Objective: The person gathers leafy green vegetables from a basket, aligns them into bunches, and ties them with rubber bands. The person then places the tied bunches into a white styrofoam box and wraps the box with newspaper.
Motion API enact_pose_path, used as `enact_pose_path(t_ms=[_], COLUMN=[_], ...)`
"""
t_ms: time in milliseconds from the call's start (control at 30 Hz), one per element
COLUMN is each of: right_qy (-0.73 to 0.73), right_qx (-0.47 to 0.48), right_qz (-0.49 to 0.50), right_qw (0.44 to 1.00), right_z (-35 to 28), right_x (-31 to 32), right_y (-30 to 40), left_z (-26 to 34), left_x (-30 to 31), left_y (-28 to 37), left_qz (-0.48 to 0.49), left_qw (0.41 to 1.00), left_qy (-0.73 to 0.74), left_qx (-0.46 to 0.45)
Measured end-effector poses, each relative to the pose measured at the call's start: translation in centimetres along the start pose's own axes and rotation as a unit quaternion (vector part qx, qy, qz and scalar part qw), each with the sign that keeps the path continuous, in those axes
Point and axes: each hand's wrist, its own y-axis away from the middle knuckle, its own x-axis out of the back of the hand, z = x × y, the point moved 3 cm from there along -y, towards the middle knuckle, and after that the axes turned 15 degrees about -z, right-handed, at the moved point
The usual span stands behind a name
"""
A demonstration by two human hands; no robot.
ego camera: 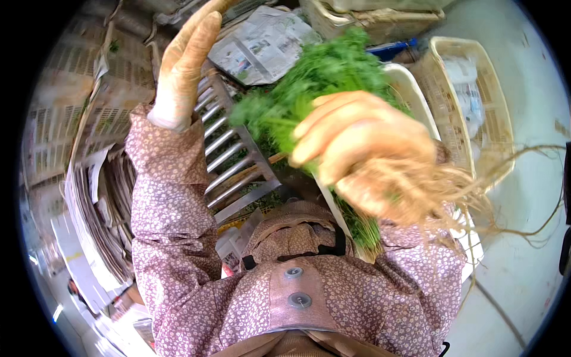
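Observation:
My right hand [379, 147], in a pale glove, is closed around a bunch of leafy green herbs [348, 67] with long tan roots [415, 192] that trail to the right. Motion blurs this hand and the leaves. Raised at the upper left, my left hand [192, 53] wears a similar glove and holds nothing visible; its fingertips run past the top of the picture. Beside its wrist lies a slatted metal rack [234, 147], with greens beneath the bars. More stemmed greens [363, 227] lie in a white plastic tub [415, 91] below my right hand.
A newspaper-covered surface [265, 44] is ahead. To the right stands a cream plastic basket [464, 107] holding plastic-wrapped things. Plastic crates [120, 76] are stacked at the left, above a thick pile of newspapers [100, 223]. Another crate [392, 22] stands at the top.

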Motion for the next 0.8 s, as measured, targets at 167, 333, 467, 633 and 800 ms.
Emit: enact_pose_path(t_ms=[167,333,467,633,800], right_qy=[-0.426,-0.560,-0.285,-0.200,0.003], right_qx=[0.077,-0.269,-0.512,-0.586,-0.551], right_qz=[-0.224,-0.087,-0.101,-0.028,-0.109], right_qw=[0.873,0.779,0.804,0.785,0.828], right_z=[6.7,23.0,37.7,32.2,34.3], right_x=[-10.7,-21.0,-24.9,-24.0,-26.2], right_y=[-11.8,-15.6,-7.9,-7.2,-9.1], left_z=[1.3,-10.1,-20.7,-21.6,-27.4], left_x=[8.1,14.8,14.9,12.1,10.9], left_y=[10.1,29.3,42.5,44.0,43.6], left_qz=[-0.255,-0.116,0.103,0.161,0.169], left_qw=[0.947,0.911,0.880,0.833,0.857], left_qy=[-0.045,0.130,0.318,0.445,0.400], left_qx=[0.190,0.373,0.337,0.288,0.278])
